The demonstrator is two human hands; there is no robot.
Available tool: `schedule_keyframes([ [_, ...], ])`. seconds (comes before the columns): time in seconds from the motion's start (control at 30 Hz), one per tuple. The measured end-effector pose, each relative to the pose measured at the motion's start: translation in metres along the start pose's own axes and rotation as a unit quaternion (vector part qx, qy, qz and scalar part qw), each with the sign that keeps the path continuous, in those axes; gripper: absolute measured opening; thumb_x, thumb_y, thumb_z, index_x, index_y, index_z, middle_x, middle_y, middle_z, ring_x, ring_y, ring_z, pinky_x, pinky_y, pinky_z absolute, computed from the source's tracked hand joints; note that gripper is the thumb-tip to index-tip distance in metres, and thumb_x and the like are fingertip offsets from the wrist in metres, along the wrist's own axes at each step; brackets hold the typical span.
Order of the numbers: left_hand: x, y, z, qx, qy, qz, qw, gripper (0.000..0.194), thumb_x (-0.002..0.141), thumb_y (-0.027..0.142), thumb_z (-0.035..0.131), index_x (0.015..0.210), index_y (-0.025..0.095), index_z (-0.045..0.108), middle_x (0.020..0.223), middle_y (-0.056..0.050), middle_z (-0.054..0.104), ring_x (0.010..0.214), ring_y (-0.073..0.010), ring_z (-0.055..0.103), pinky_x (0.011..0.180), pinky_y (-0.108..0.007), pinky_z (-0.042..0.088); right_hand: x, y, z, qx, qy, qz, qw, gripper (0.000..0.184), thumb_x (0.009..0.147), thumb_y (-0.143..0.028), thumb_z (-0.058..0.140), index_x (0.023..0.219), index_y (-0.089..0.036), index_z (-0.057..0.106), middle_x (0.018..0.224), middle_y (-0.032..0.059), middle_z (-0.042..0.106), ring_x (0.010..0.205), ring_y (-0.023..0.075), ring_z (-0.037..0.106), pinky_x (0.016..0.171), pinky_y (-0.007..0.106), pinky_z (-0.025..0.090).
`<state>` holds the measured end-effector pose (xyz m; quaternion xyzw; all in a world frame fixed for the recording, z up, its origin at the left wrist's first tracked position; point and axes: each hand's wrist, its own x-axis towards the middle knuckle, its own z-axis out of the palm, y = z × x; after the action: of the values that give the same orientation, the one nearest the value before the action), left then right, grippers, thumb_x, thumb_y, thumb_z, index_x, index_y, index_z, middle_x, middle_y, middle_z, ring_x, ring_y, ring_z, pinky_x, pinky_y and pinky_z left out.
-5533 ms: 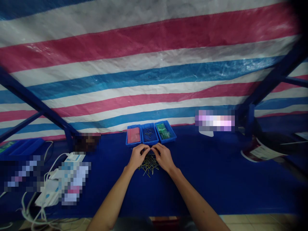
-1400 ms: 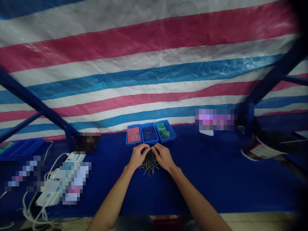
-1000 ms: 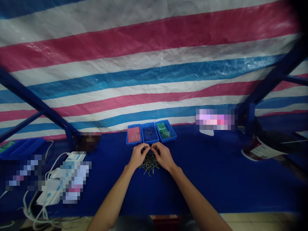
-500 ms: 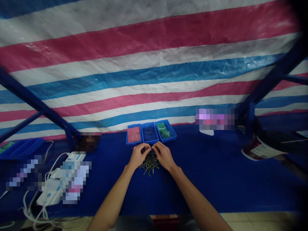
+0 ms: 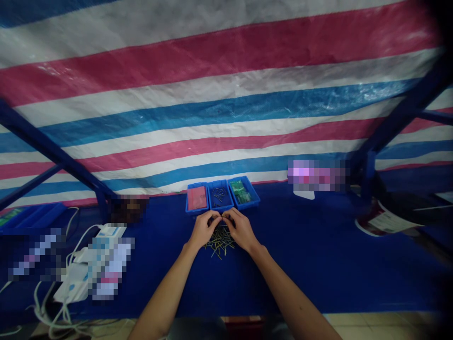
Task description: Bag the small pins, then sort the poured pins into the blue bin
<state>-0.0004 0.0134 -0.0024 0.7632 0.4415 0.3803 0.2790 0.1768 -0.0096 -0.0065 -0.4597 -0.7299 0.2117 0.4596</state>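
Note:
My left hand (image 5: 205, 227) and my right hand (image 5: 241, 226) meet fingertip to fingertip over a pile of long thin screws (image 5: 220, 244), some brassy and some dark. Both are closed in a pinch, with a thin dark screw (image 5: 223, 216) held between them; its ends are hidden by the fingers. Just beyond the fingers stand three blue bins side by side. Pink packets (image 5: 197, 197) fill the left bin, a few dark screws (image 5: 219, 194) lie in the middle bin (image 5: 222, 205), and green packets (image 5: 241, 192) are in the right one.
A white power strip (image 5: 76, 278) with tangled cables lies on the blue table (image 5: 304, 264) at the left. A dark round container (image 5: 385, 217) with a label stands at the right. Blue frame posts rise on both sides, and a striped sheet (image 5: 226, 104) hangs behind.
My fingertips have shifted very slightly around the screw and drawn a little closer together. Everything else stays as it was.

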Motion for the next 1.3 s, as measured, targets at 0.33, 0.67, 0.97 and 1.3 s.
schedule_keyframes([
  [0.33,0.0002,0.0019,-0.0012,0.006,-0.004,0.000,1.000,0.024,0.096,0.036,0.054,0.090,0.017,0.067,0.082,-0.002,0.069,0.068,-0.0138,0.059,0.066,-0.023,0.045,-0.0005,-0.0009,-0.0001,-0.002,-0.003,0.004,1.000,0.012,0.097,-0.019,0.050,0.092,-0.024,0.060,0.088,0.0021,0.061,0.075,0.0176,0.058,0.071,0.028,0.044],
  [0.67,0.0010,0.0015,-0.0017,0.012,-0.009,-0.003,1.000,0.028,0.097,0.039,0.051,0.088,0.017,0.067,0.079,-0.002,0.068,0.066,-0.0141,0.058,0.066,-0.024,0.045,0.0000,-0.0016,-0.0008,0.001,0.000,0.000,1.000,0.013,0.098,-0.022,0.051,0.092,-0.023,0.062,0.087,0.0022,0.062,0.073,0.0175,0.059,0.070,0.028,0.045],
  [0.97,0.0009,0.0028,-0.0024,0.013,-0.008,0.001,1.000,0.024,0.097,0.034,0.053,0.085,0.017,0.066,0.079,-0.001,0.067,0.069,-0.0142,0.059,0.069,-0.024,0.045,-0.0009,-0.0018,-0.0013,-0.001,-0.010,0.006,1.000,0.012,0.098,-0.022,0.051,0.093,-0.024,0.061,0.087,0.0015,0.062,0.073,0.0172,0.059,0.069,0.027,0.044],
  [1.3,0.0019,0.0051,-0.0037,0.008,-0.010,0.001,1.000,0.029,0.097,0.038,0.051,0.082,0.017,0.065,0.076,-0.002,0.066,0.068,-0.0144,0.058,0.067,-0.023,0.043,-0.0019,0.0009,0.0000,-0.003,-0.021,0.006,1.000,0.012,0.099,-0.022,0.051,0.095,-0.023,0.062,0.086,0.0015,0.062,0.073,0.0173,0.059,0.069,0.028,0.044],
])
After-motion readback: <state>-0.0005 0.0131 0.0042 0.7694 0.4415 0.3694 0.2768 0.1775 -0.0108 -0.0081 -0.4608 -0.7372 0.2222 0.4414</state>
